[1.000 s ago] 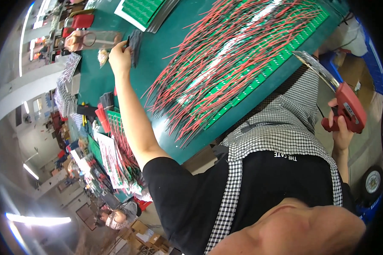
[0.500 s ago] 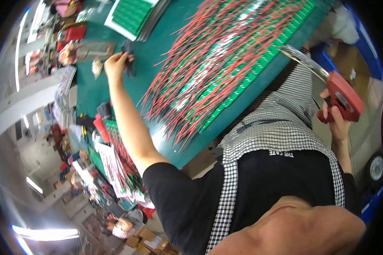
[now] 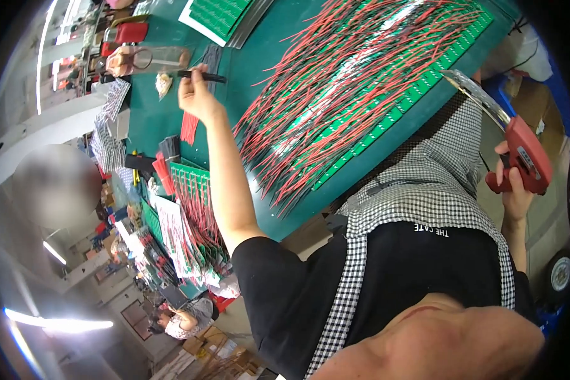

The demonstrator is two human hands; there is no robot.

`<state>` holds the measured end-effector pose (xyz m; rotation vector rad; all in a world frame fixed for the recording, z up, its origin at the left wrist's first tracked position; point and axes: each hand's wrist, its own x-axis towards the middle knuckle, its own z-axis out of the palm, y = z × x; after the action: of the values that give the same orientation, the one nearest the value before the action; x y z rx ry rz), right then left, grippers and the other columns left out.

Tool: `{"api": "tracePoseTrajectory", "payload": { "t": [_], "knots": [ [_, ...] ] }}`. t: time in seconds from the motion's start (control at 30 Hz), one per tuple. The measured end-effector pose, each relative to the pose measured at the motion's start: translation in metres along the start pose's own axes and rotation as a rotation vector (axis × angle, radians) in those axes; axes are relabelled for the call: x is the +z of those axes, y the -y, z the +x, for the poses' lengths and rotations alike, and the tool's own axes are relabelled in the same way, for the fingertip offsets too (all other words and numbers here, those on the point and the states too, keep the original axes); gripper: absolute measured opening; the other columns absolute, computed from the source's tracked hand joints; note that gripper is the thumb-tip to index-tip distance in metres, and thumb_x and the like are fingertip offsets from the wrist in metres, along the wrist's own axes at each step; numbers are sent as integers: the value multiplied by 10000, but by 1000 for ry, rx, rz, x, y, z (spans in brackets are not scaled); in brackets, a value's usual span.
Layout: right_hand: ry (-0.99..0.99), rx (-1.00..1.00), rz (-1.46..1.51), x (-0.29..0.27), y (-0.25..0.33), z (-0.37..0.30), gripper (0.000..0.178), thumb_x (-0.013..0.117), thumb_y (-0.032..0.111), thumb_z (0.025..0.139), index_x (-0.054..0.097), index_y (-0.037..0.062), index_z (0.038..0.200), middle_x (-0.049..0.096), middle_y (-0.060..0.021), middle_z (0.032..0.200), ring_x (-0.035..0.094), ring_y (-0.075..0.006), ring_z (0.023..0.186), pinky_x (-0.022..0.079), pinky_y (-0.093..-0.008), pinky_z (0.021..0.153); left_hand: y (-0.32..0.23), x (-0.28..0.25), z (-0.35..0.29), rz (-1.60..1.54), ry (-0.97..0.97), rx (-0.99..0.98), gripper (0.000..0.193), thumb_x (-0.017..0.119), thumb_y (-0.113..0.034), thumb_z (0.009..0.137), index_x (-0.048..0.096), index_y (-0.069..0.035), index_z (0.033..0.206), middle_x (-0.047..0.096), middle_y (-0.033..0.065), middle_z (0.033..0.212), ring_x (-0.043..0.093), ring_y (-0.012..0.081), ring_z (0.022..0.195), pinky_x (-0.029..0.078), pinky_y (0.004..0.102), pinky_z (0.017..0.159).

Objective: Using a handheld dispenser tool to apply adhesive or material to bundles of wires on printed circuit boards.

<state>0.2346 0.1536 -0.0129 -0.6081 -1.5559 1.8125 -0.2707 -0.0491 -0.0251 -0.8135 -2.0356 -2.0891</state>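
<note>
My left hand (image 3: pixel 197 100) is raised over the far left of the green table. Its fingertips pinch a slim black tool (image 3: pixel 214 78), which looks like tweezers. Beside this hand lie a bundle of dark wires (image 3: pixel 212 58) and a bundle of red wires (image 3: pixel 189 128). My right hand (image 3: pixel 515 190) grips a red soldering gun (image 3: pixel 531 155) at the right. The gun's long metal tip points up and left, near the edge of the green circuit boards (image 3: pixel 354 151). Red and black wires (image 3: pixel 335 95) cover most of those boards in a dense spread.
A stack of green boards (image 3: pixel 218 18) sits at the table's far side. Beyond my left hand stands a clear plastic bottle (image 3: pixel 164 58). More wired boards (image 3: pixel 193 190) lie at the left. Another person (image 3: pixel 180 323) sits farther off. A blue bin (image 3: pixel 500 88) stands at the right.
My left hand has lifted the slim black tool, uncovering the wire bundles. My right hand keeps the soldering gun in much the same pose. The whole view has shifted slightly.
</note>
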Motion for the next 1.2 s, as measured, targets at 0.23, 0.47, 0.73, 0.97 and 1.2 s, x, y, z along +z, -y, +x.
{"api": "tracePoseTrajectory", "payload": {
  "t": [0.23,0.47,0.73,0.97,1.2],
  "knots": [
    [-29,-14,-16,5,5,9,422,476,93,809,356,-31,1194,494,-183,1030,429,-88,570,364,-196,500,-71,30,-12,-26,337,-277,185,533,-8,800,536,54,974,613,158,815,602,173,677,491,247,629],
    [142,-79,-247,21,1,45,411,594,13,721,478,-46,1110,559,-98,1027,523,-94,692,428,-209,604,-157,127,-122,-334,1167,-1091,163,554,-53,784,567,45,914,619,112,748,609,166,629,490,247,598],
    [470,-607,-545,41,-5,88,462,601,173,693,505,-43,1091,609,-155,908,618,-247,765,479,-287,661,-158,158,-150,-473,1367,-1164,163,554,-75,804,576,69,878,620,118,745,610,162,653,481,241,626],
    [414,-687,-597,42,-7,83,460,622,173,678,521,-34,1076,609,-151,889,620,-237,748,485,-278,627,-155,163,-151,-427,1306,-1263,159,563,-56,793,572,75,882,617,127,747,610,171,669,503,269,647],
    [138,-326,-505,30,5,64,481,644,106,704,461,-63,1116,541,-158,1048,549,-186,846,445,-275,732,-168,159,-112,264,916,-57,142,583,0,734,595,6,875,622,105,753,614,194,673,488,262,577]
  ]
}}
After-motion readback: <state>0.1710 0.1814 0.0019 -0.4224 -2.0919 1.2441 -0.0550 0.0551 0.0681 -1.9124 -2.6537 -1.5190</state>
